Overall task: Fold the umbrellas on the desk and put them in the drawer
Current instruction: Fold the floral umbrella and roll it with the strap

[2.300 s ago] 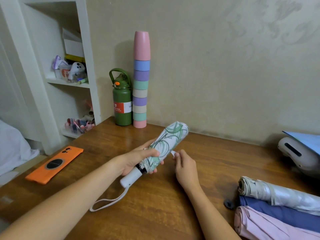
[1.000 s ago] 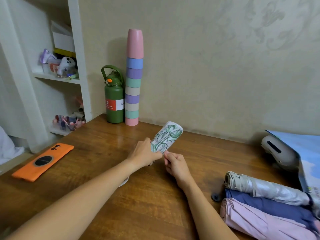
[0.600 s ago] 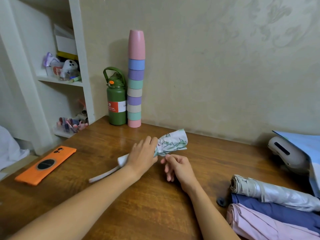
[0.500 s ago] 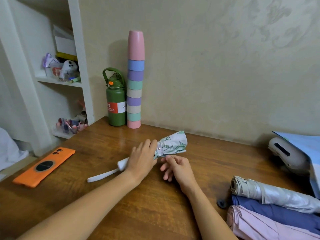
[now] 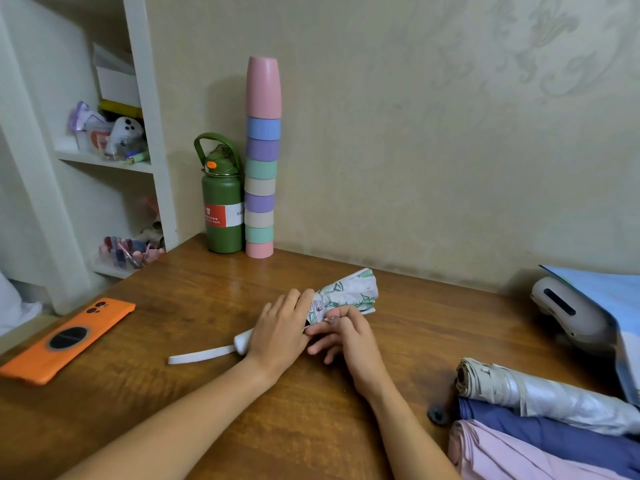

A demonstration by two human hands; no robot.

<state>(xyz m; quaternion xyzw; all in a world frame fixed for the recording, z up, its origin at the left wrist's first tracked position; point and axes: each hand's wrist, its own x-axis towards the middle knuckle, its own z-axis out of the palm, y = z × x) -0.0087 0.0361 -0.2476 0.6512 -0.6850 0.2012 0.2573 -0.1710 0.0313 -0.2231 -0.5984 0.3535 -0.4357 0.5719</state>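
The wooden desk point(image 5: 207, 393) carries a folded leaf-print umbrella point(image 5: 349, 294) lying flat under both hands. The left hand point(image 5: 280, 329) rests on its middle with straight fingers, its grip released. Just right of it, the right hand point(image 5: 346, 336) pinches the umbrella's strap snap point(image 5: 330, 318).

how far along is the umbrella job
Done: three umbrellas, silver, navy and pink, lie rolled at the desk's right edge. In hand: the floral umbrella lies rolled; the left hand rests on it while the right hand pinches its strap snap. Left: all four go in the drawer, not in view.
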